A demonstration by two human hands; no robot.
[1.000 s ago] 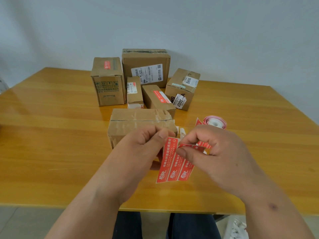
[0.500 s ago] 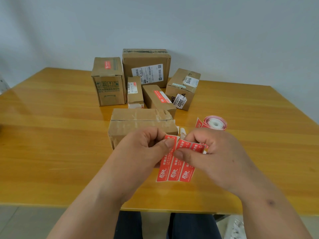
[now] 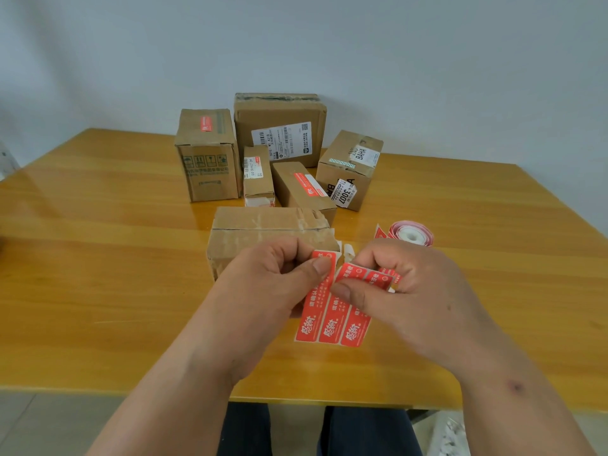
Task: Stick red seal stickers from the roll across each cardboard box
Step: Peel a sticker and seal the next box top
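A strip of red seal stickers (image 3: 332, 320) hangs between my hands above the table's near part. My left hand (image 3: 279, 281) pinches the top of the leftmost sticker. My right hand (image 3: 401, 291) pinches the strip's top beside it, folding the upper end over. Behind my hands lies a plain cardboard box (image 3: 263, 232) with worn tape. The sticker roll (image 3: 411, 233) rests to its right, its tail running toward my right hand. Five more boxes stand farther back; the tall left box (image 3: 207, 156) and a small low box (image 3: 302, 189) carry red stickers.
The wooden table (image 3: 98, 258) stretches wide on both sides of the boxes. A large box with a white shipping label (image 3: 279, 126) stands at the back against the wall. A tilted box (image 3: 352, 169) with white labels sits at back right. A narrow box (image 3: 258, 174) stands between them.
Both hands have lifted the strip slightly and drawn closer together. The top end of the strip is now bent over under my right fingers, and the leftmost sticker's top is separated.
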